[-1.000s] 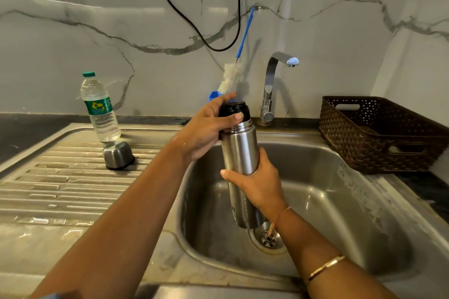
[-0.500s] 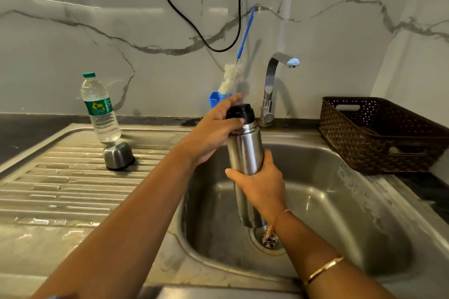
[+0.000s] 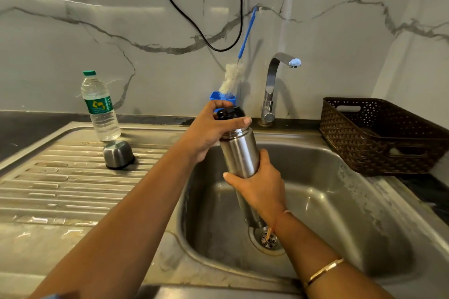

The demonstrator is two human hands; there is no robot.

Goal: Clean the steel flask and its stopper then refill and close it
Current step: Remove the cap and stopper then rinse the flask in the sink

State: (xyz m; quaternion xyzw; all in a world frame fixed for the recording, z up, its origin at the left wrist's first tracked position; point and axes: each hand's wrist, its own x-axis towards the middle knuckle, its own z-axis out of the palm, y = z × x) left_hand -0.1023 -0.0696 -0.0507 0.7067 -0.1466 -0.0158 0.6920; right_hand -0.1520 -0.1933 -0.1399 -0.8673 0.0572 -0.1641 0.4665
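Over the sink basin I hold the steel flask nearly upright. My right hand grips its body at mid-height. My left hand curls its fingers and thumb round the black stopper on the flask's mouth. The flask's steel cup lid stands upside down on the draining board, just in front of a plastic water bottle with a green cap.
A bottle brush with a blue handle leans on the marble wall in a blue holder behind the flask. The tap is right of it, with no water running. A brown woven basket sits on the right counter. A black cable hangs above.
The flask has shifted slightly right and up over the basin. My left hand has turned on the stopper, its thumb now lying across the front.
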